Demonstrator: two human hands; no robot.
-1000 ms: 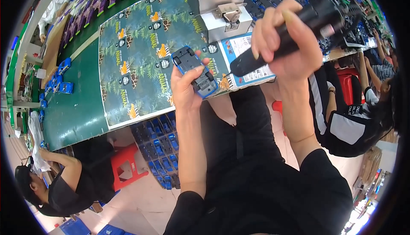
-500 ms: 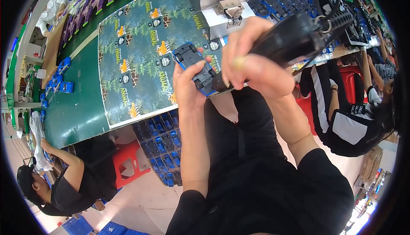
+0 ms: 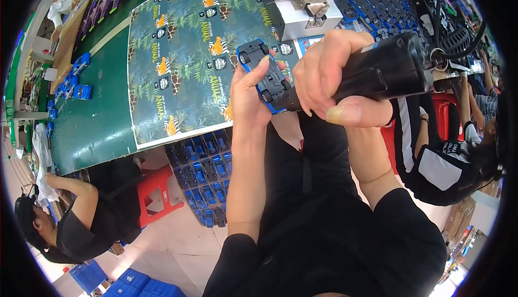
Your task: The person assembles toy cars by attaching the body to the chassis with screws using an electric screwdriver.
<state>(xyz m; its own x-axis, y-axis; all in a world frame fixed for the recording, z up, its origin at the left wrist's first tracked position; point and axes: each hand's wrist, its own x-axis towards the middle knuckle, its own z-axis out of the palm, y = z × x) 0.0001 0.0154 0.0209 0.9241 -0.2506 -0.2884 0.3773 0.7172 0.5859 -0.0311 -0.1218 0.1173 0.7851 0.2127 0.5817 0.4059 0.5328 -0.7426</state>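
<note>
My left hand grips a blue toy car tilted with its black underside up, the thumb pressed across the chassis. In my right hand is a black electric screwdriver, held almost level, its body pointing right and a ring and cable at its rear end. The screwdriver's front end meets the near end of the car's underside; the fingers and the tool hide its tip. Both hands are over the table's front edge, above my lap.
A patterned animal-print sheet covers part of the green table. A silver block with a metal bracket stands beyond my hands. Rows of car undersides lie far right. Blue cars fill a tray below the edge. Co-workers sit left and right.
The view has shifted, so the table and block appear moved. My right hand and screwdriver look steadier and more level; the screwdriver stays against the toy car in my left hand.
</note>
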